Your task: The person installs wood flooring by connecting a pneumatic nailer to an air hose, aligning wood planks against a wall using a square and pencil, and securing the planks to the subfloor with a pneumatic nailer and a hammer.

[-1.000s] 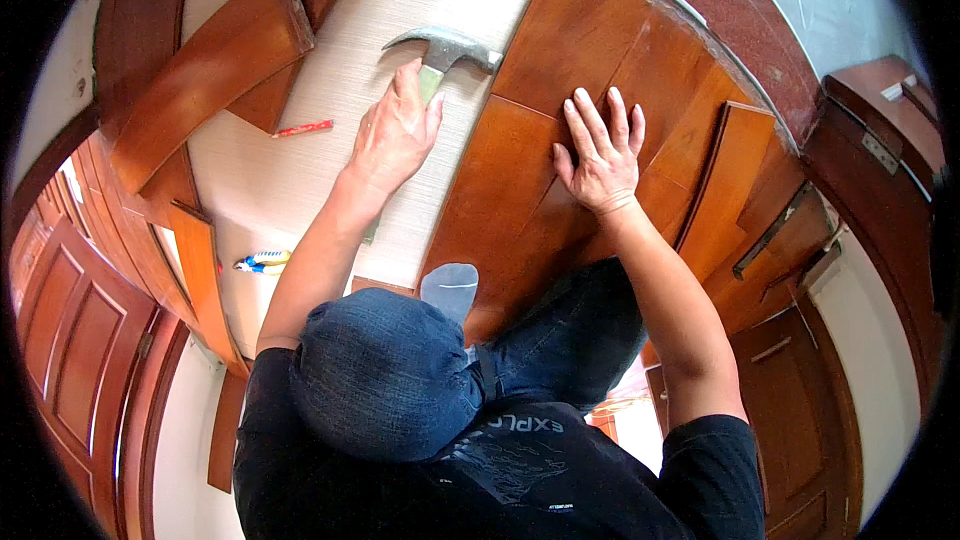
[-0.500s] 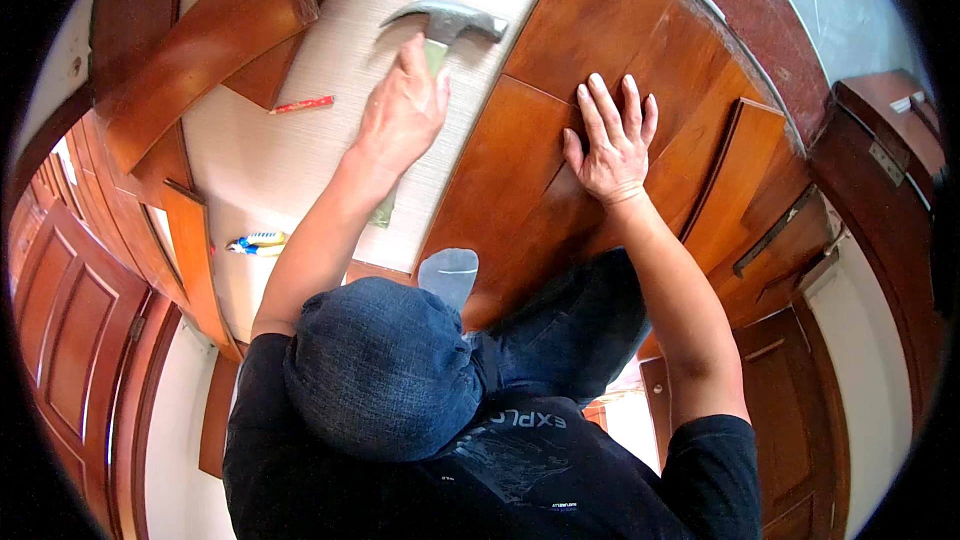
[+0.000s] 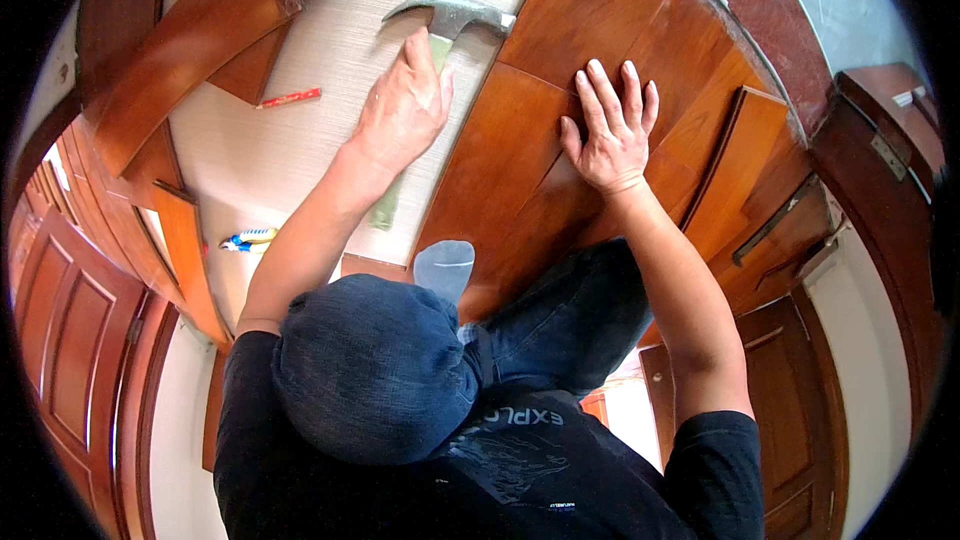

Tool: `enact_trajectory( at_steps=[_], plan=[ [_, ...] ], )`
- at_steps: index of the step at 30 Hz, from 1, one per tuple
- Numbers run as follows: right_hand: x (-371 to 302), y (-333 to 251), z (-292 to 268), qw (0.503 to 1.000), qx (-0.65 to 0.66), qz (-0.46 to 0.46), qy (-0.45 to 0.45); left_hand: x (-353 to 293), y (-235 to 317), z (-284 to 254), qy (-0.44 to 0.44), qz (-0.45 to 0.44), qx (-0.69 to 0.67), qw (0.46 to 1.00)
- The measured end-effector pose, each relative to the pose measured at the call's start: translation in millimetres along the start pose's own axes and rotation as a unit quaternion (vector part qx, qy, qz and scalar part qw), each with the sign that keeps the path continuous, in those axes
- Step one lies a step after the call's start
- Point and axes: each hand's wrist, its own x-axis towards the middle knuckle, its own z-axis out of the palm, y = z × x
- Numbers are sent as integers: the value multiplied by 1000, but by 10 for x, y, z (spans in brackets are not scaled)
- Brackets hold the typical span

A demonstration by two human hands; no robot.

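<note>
My left hand (image 3: 403, 115) is wrapped around the green handle of a claw hammer (image 3: 455, 16), close below its steel head. The handle's lower end shows beneath my wrist. The hammer's striking face is right at the long edge of the laid reddish-brown wooden floorboards (image 3: 470, 155); whether it touches them I cannot tell. Flat on those boards rests my right hand (image 3: 612, 135), fingers spread and holding nothing. Under the hammer, a pale, finely lined sheet (image 3: 330, 35) covers the floor.
Loose planks (image 3: 190, 55) lie piled at the far left, with a red pencil (image 3: 289, 98) beside them. Pliers (image 3: 248, 239) with blue and yellow handles lie near my left forearm. A loose board (image 3: 735, 170) and a dark metal bar (image 3: 775, 225) sit to the right.
The hammer in my left hand has moved a little right, closing most of the gap to the board edge. My right hand stays pressed on the boards. The view has shifted slightly.
</note>
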Motion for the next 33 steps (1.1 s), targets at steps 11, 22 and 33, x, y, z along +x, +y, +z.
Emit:
enact_trajectory(
  at_steps=[11, 22, 33],
  plan=[
    [-8, 4, 12, 1000, -7, 2, -7, -57, 22, -13, -30, -54, -43, 997],
    [-14, -2, 14, 1000, 0, -3, 0, 30, -305, -149, 59, -57, 47, 996],
    [2297, -306, -720, 943, 11, -268, 197, -132, -935, -216, 217, 30, 66, 973]
  ],
)
